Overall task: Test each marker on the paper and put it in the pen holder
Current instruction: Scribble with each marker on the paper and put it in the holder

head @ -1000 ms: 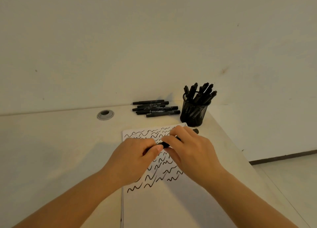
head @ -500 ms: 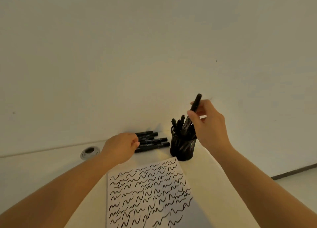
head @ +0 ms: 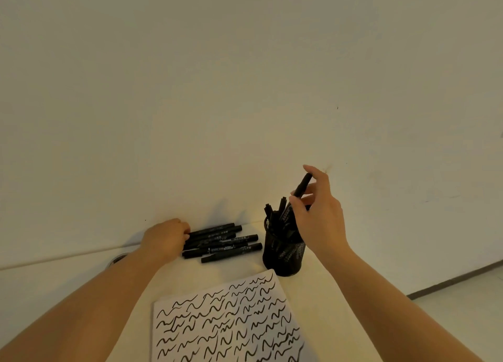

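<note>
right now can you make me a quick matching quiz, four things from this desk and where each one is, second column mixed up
Things:
1. marker
2. loose markers
3. pen holder
4. paper

Places:
a. lying flat by the left hand
b. nearest the camera, covered in squiggles
c. pinched in the right hand
d. standing right of the pile

Pairs: 1-c, 2-a, 3-d, 4-b

— Any room round the pen holder point(head: 283, 255)?

— Tight. Wall point(head: 245, 89) right behind, loose markers point(head: 220, 243) just to its left, paper point(head: 226, 321) in front. Its mouth's crowded w/ standing markers.

— And the desk point(head: 54, 277)?

— Bare strip betw. paper and loose markers; the grommet point(head: 117, 259) is half hidden by the left arm.
</note>
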Demonstrator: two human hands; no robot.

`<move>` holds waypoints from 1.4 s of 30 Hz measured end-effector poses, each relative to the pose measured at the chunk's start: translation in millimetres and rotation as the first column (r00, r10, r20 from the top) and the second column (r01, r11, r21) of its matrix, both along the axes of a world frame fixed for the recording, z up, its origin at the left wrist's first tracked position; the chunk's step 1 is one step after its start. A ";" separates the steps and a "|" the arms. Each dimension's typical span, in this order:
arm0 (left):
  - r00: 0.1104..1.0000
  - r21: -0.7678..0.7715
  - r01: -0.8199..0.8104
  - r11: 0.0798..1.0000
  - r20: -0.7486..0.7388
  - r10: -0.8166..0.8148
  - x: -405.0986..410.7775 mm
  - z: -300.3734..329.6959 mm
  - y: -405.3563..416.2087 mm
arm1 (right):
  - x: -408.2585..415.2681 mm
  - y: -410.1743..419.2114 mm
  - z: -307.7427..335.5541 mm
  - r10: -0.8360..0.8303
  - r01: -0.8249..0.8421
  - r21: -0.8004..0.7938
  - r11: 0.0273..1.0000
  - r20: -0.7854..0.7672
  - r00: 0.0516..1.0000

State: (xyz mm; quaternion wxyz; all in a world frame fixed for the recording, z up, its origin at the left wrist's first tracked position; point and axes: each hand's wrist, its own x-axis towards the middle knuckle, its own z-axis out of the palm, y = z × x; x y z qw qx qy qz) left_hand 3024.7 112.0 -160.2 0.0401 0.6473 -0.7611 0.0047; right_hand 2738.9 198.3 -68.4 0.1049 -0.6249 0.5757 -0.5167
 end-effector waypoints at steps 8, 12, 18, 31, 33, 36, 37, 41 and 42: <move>1.000 -0.073 -0.007 0.997 0.013 0.008 -1.3 -7.5 -2.0 | 8.2 -7.7 -16.8 -0.029 0.038 0.044 0.998 -0.190 0.981; 1.000 -0.121 -0.028 0.992 0.003 0.029 -1.8 -10.9 -0.3 | 12.5 -8.2 -23.8 -0.041 0.047 0.019 0.999 -0.255 0.966; 0.998 -0.136 -0.042 0.990 0.034 0.047 4.8 -12.9 3.6 | 13.6 -7.6 -27.2 -0.076 0.094 0.036 0.995 -0.329 0.941; 0.979 -0.241 -0.128 0.962 -0.185 0.083 12.4 35.4 54.0 | 19.6 2.2 -11.1 -0.108 0.201 0.078 0.977 -0.629 0.770; 0.953 -0.221 -0.121 0.968 -0.299 0.051 4.7 48.1 74.1 | 26.9 17.7 -6.0 -0.194 0.170 -0.098 0.981 -0.599 0.777; 0.850 -0.158 -0.066 0.985 -0.527 -0.027 -9.7 62.2 114.4 | 43.5 49.8 -2.8 -0.055 0.042 -0.046 0.998 -0.354 0.934; 0.823 -0.155 -0.039 0.987 -0.566 -0.056 -14.8 64.8 129.7 | 49.0 61.0 -3.0 0.077 -0.058 0.091 0.994 -0.223 0.972; 0.811 -0.159 0.084 0.984 -0.563 -0.161 -33.4 66.6 189.5 | 66.4 102.5 -13.2 0.411 -0.474 0.364 0.802 0.240 0.880; 0.813 -0.164 0.107 0.981 -0.554 -0.181 -35.8 65.9 201.9 | 69.6 113.0 -17.4 0.436 -0.533 0.347 0.771 0.323 0.840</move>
